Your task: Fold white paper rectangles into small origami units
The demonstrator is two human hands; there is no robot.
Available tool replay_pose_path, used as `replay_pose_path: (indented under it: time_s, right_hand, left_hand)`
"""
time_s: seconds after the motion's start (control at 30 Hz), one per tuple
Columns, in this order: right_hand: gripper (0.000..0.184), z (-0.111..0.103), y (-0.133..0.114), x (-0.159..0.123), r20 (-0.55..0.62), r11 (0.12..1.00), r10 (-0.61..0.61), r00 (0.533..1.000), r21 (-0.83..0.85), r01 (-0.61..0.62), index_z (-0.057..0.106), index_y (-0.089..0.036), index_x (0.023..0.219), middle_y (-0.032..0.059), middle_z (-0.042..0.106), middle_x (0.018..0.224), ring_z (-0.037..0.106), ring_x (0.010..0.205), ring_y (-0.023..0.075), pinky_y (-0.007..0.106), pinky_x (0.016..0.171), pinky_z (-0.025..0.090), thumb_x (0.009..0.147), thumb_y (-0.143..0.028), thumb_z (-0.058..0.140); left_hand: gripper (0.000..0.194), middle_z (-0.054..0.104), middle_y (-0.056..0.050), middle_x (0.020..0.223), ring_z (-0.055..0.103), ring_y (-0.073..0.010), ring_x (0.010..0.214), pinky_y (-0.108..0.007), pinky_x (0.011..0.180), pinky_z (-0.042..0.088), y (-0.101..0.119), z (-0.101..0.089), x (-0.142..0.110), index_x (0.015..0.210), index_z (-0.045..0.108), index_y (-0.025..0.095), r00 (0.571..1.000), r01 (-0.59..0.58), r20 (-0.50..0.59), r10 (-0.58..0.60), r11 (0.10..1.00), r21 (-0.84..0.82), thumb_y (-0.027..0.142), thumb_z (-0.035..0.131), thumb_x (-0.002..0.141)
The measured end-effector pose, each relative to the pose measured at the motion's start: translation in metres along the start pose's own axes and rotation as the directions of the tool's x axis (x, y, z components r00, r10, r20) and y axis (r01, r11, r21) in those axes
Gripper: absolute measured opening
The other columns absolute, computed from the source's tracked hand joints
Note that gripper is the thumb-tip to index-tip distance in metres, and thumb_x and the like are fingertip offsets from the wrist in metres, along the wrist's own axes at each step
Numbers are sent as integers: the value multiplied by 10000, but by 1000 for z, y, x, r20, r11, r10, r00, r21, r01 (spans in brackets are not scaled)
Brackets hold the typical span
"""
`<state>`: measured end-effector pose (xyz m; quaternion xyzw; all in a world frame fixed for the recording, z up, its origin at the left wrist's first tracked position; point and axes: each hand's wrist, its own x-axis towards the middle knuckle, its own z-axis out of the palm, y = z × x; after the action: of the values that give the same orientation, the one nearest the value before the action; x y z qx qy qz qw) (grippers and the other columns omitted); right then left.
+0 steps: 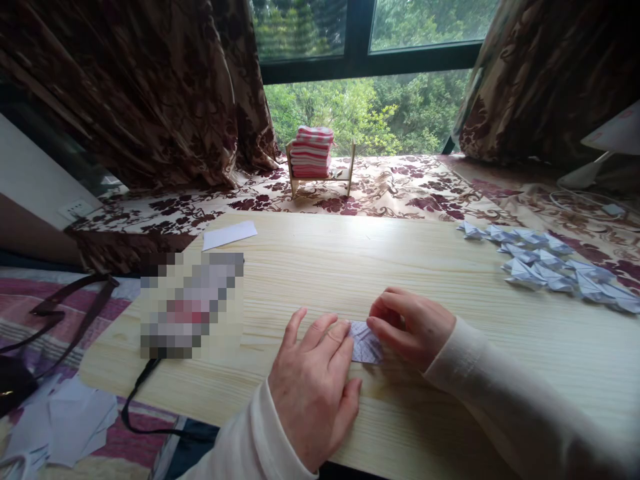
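Note:
A small folded piece of bluish patterned paper [365,343] lies on the light wooden table [350,267] near its front edge. My left hand [315,387] rests flat on the table with its fingers stretched out, the fingertips pressing on the paper's left side. My right hand [410,327] has its fingers curled and pressed together on the paper's right edge. Most of the paper shows between the two hands.
Several folded paper pieces [550,267] lie in a heap at the table's right. A white slip [230,235] lies at the back left beside a blurred-out object [190,303]. A small wooden rack with striped cloth [313,157] stands on the window ledge. Loose paper sheets [65,420] lie lower left.

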<state>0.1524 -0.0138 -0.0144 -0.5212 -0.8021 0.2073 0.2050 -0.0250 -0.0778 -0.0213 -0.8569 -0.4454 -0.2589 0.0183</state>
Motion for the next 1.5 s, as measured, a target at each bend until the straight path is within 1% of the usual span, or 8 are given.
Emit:
replay_pose_path:
  time_s: [0.2, 0.5, 0.73, 0.9, 1.03, 1.17, 1.33, 1.5]
  right_hand:
    - [186, -2, 0, -1, 17, 1000, -22, 1000, -8, 22, 599, -187, 652, 12, 554, 658, 491, 559, 114, 249, 524, 370, 756, -290, 484]
    - [118, 1, 0, -4, -14, 999, -31, 999, 43, 32, 546, -185, 611, -11, 522, 616, 457, 532, 95, 225, 491, 344, 705, -253, 527]
    - [85, -1, 3, -1, -28, 967, -179, 984, 180, 181, 565, -180, 680, -39, 510, 535, 407, 454, 67, 194, 435, 326, 729, -218, 506]
    - [170, -9, 8, -5, 83, 916, -341, 936, 253, 311, 571, -172, 852, 32, 603, 775, 527, 646, 108, 224, 564, 436, 696, -136, 514]
    - [238, -9, 12, -7, 132, 900, -418, 899, 196, 389, 589, -176, 912, 65, 592, 887, 550, 767, 151, 284, 675, 464, 674, -168, 603]
    - [257, -8, 11, -7, 146, 896, -441, 886, 137, 423, 604, -181, 927, 68, 586, 901, 550, 796, 166, 292, 682, 464, 675, -217, 639]
    - [181, -9, 8, -7, 166, 890, -456, 874, 63, 452, 630, -178, 889, 69, 585, 874, 535, 772, 163, 282, 662, 460, 712, -179, 592]
    - [166, -8, 9, -13, 117, 861, -506, 854, 17, 508, 632, -194, 899, 68, 593, 859, 539, 744, 142, 249, 635, 444, 795, -184, 504]
  left_hand:
    - [371, 607, -72, 1111, 480, -229, 1068, -482, 1069, 161, 7, 4, -3, 1133, 555, 131, 999, 24, 21, -24, 1000, -20, 268, 440, 807]
    - [316, 596, -67, 1053, 492, -230, 996, -498, 1030, 230, 13, 2, -2, 1072, 570, 158, 998, 16, 58, -11, 996, -87, 272, 476, 793]
    - [189, 656, -10, 977, 521, -190, 993, -468, 1034, 227, -7, -10, 4, 923, 630, 203, 999, -42, 25, 46, 991, -127, 208, 463, 834]
    - [166, 679, 1, 964, 542, -180, 973, -445, 999, 256, -22, -10, 9, 865, 634, 198, 997, -68, 31, 76, 975, -210, 166, 476, 826]
    - [164, 687, -4, 944, 557, -167, 949, -426, 990, 258, -24, -8, 11, 840, 630, 194, 998, -59, 17, 65, 969, -239, 158, 470, 831]
    - [163, 682, 6, 946, 553, -163, 953, -431, 1004, 242, -22, -7, 10, 861, 625, 196, 999, -37, 18, 43, 967, -252, 153, 471, 829]
    - [171, 660, -2, 972, 539, -183, 957, -462, 1003, 232, -21, -6, 7, 939, 633, 225, 998, -43, 38, 51, 981, -189, 214, 501, 830]
    - [182, 655, -4, 985, 535, -185, 955, -468, 1006, 226, -22, -5, 5, 960, 637, 240, 997, -55, 40, 63, 985, -166, 222, 505, 837]
